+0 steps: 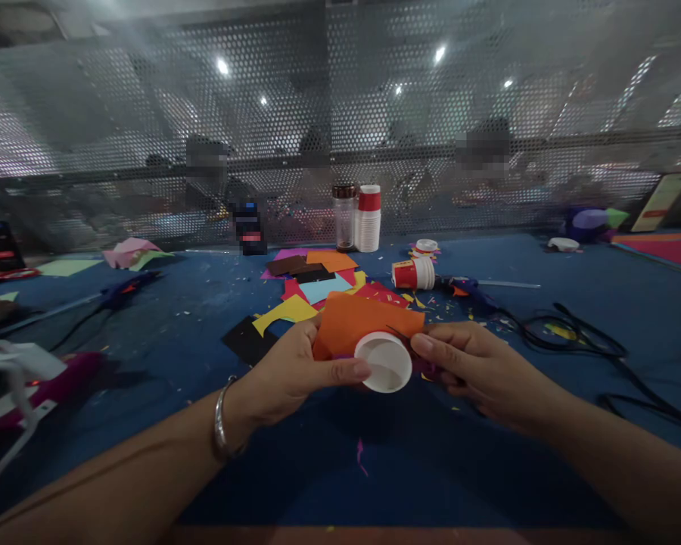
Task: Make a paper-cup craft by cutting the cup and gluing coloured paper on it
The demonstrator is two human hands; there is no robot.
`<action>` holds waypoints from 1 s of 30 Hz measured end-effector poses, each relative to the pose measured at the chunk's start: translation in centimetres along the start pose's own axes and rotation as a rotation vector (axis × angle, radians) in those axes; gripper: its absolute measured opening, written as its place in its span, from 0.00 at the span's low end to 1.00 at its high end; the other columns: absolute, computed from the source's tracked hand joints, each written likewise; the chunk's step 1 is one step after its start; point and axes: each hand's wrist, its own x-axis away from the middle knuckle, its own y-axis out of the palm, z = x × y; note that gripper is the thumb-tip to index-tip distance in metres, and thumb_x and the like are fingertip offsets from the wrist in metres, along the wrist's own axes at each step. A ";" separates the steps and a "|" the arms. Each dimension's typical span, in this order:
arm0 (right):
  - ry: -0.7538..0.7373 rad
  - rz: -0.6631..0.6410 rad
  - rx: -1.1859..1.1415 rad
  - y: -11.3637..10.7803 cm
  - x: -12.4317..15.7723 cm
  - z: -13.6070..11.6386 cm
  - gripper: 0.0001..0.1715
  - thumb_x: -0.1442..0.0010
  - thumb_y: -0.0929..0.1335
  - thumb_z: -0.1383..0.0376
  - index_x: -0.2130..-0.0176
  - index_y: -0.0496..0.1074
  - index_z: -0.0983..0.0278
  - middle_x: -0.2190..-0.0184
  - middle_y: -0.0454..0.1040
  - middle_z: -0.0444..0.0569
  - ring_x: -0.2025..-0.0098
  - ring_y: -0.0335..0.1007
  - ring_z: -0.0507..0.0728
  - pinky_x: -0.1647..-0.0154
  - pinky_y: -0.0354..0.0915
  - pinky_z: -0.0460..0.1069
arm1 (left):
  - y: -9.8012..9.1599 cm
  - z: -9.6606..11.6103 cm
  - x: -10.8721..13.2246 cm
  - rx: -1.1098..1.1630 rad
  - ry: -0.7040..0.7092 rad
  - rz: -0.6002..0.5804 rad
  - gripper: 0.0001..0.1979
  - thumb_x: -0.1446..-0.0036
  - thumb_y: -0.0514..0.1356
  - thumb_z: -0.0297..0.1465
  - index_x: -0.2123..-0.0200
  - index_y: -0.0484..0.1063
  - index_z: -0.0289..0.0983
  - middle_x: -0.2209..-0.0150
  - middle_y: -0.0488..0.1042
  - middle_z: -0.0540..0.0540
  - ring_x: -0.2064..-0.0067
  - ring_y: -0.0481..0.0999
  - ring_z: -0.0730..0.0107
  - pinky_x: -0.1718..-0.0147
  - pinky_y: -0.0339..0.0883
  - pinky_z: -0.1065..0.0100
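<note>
The work surface is a blue table, smooth and matte, littered with small paper scraps. A perforated panel with round holes fills the upper part of the frame. At centre, an orange sheet, flat and straight-edged, stands raised behind a white cup. The cup is round-mouthed with a rolled rim; its mouth faces the viewer, exposing a smooth white wall and a shaded base. Coloured sheets in yellow, light blue, red, black and brown overlap behind the orange one.

Containers: a clear cylindrical jar with a dark lid stands at upper centre; its contents cannot be determined. Just right of it stands a cup stack, white and ribbed by its nested rims, with a red band near the top. Right of centre, a red-and-white cup lies on its side, nested with white cups.

The left hand is closed on the white cup and orange sheet, thumb along the cup's left rim. The right hand pinches a thin dark implement, mostly hidden by the fingers, at the cup's right edge. The cup lies between both hands, centre frame.
</note>
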 end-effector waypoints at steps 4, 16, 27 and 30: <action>-0.009 0.014 0.006 -0.1 0.0 -0.1 0.31 0.46 0.71 0.41 0.77 0.61 0.63 0.82 0.49 0.34 0.81 0.38 0.44 0.84 0.38 0.43 | -0.2 0.2 0.0 -0.027 -0.013 -0.053 0.26 0.57 0.74 0.24 0.53 0.75 0.36 0.62 0.81 0.47 0.60 0.78 0.71 0.60 0.70 0.74; 0.008 0.050 0.003 0.0 -0.1 -0.3 0.33 0.51 0.72 0.40 0.79 0.59 0.62 0.85 0.49 0.33 0.83 0.38 0.44 0.85 0.36 0.44 | -0.9 0.3 -0.3 -0.156 0.071 0.042 0.18 0.57 0.74 0.29 0.60 0.78 0.35 0.63 0.82 0.46 0.64 0.78 0.71 0.61 0.72 0.70; -0.001 0.070 0.043 0.2 0.0 -0.5 0.34 0.50 0.71 0.39 0.80 0.57 0.62 0.84 0.49 0.34 0.83 0.38 0.44 0.84 0.38 0.45 | -0.4 0.3 -0.3 -0.154 0.040 0.045 0.18 0.60 0.75 0.28 0.63 0.79 0.35 0.66 0.81 0.48 0.64 0.78 0.68 0.58 0.71 0.66; 0.010 0.086 0.042 0.2 0.0 -0.4 0.34 0.50 0.71 0.39 0.79 0.58 0.62 0.85 0.50 0.34 0.83 0.39 0.44 0.83 0.38 0.45 | -0.4 0.3 -0.3 -0.163 0.037 0.050 0.18 0.61 0.75 0.28 0.63 0.79 0.36 0.64 0.81 0.47 0.63 0.78 0.67 0.58 0.71 0.65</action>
